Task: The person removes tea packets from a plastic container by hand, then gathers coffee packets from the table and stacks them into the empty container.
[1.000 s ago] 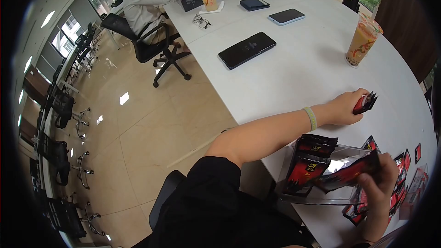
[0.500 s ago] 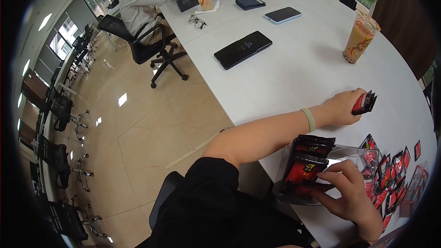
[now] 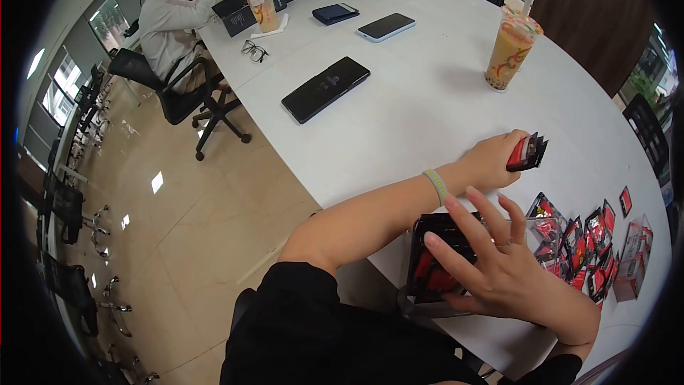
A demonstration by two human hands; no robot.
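My left hand (image 3: 490,160), with a band at its wrist, is closed around a small stack of red and black coffee sachets (image 3: 526,154) above the white table. Nearer to me, a clear plastic box (image 3: 531,232) stands by the table edge with red and black sachets (image 3: 433,271) in its left part. Over this box my right hand (image 3: 499,264) is spread, fingers apart and pointing away from me, covering part of the sachets. Right of the box lies a loose heap of similar sachets (image 3: 595,239).
Another clear box (image 3: 633,260) stands at the right of the heap, and a single sachet (image 3: 625,201) lies behind. Farther off are a drink cup (image 3: 510,53), a black phone (image 3: 326,90), a second phone (image 3: 386,27) and glasses (image 3: 254,50). A person (image 3: 171,21) sits at the table's far left.
My right hand has opened from its pinch at the sachets in the box and lifted, fingers spreading. My left hand keeps its stack. The whole view has shifted, so things appear farther left.
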